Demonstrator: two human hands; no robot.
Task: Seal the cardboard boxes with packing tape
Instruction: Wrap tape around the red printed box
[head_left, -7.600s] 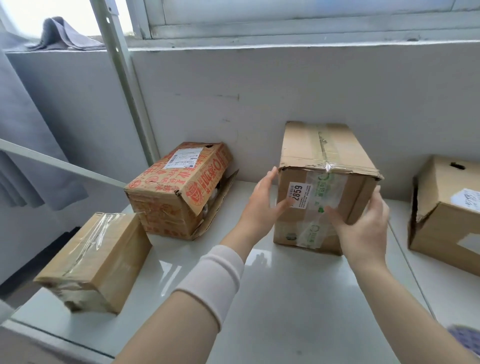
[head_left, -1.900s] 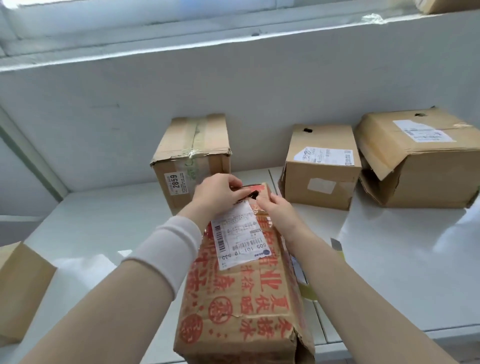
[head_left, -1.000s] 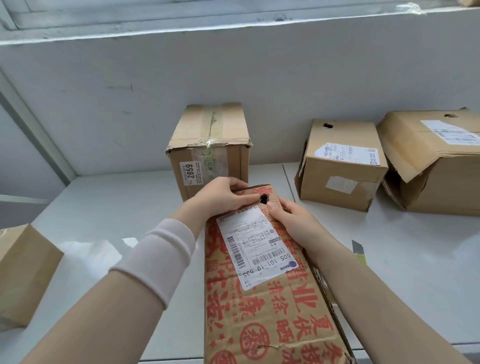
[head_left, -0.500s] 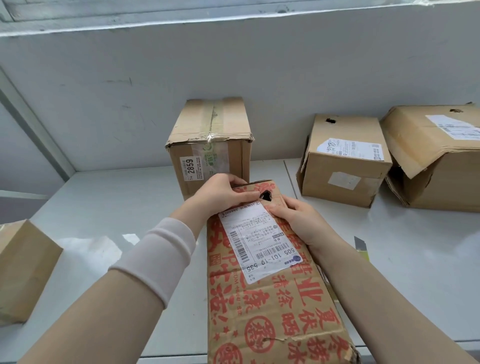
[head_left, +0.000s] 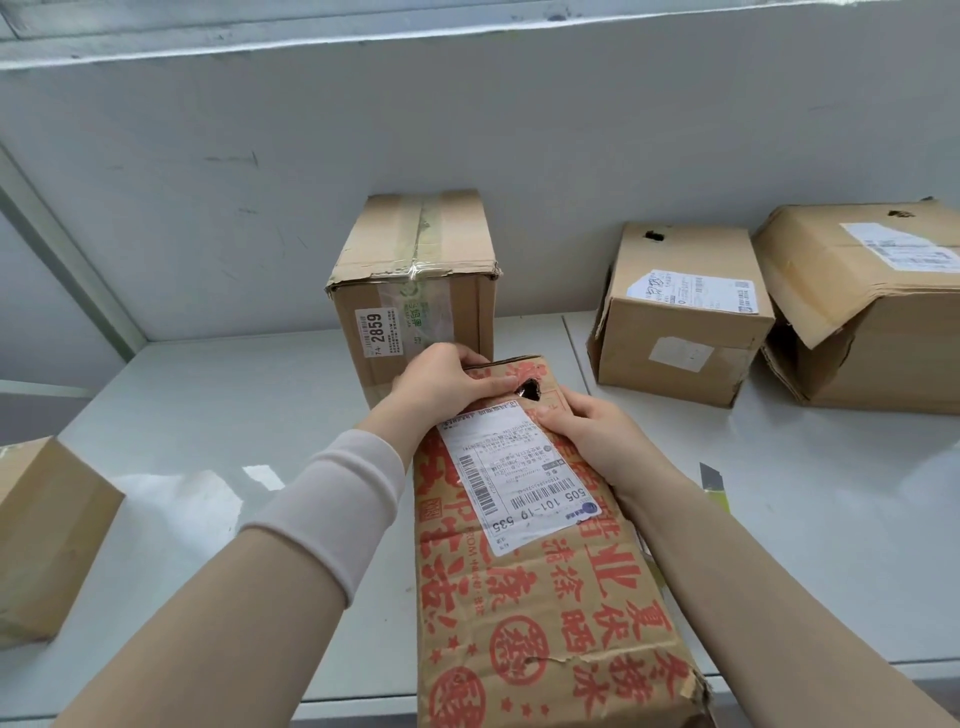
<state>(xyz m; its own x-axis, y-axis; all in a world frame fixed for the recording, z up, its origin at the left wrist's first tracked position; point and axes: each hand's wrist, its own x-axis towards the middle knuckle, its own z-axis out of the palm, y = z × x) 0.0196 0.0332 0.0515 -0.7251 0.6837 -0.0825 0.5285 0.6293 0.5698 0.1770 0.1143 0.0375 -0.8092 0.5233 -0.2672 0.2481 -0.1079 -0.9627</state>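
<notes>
While the left hand (head_left: 447, 384) and right hand (head_left: 587, 441) clutch the far end of the red-printed box (head_left: 545, 597) on the table (head_left: 208, 415), seemingly untaped, only the 2859 box (head_left: 415, 275) behind looks sealed; the far-right box (head_left: 857, 312) gapes.

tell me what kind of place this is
Probably a parcel packing or mailroom corner: several worn cardboard boxes with shipping labels, such as the 2859 box and the red-printed box, sit on a plain white table below a window ledge.
</notes>
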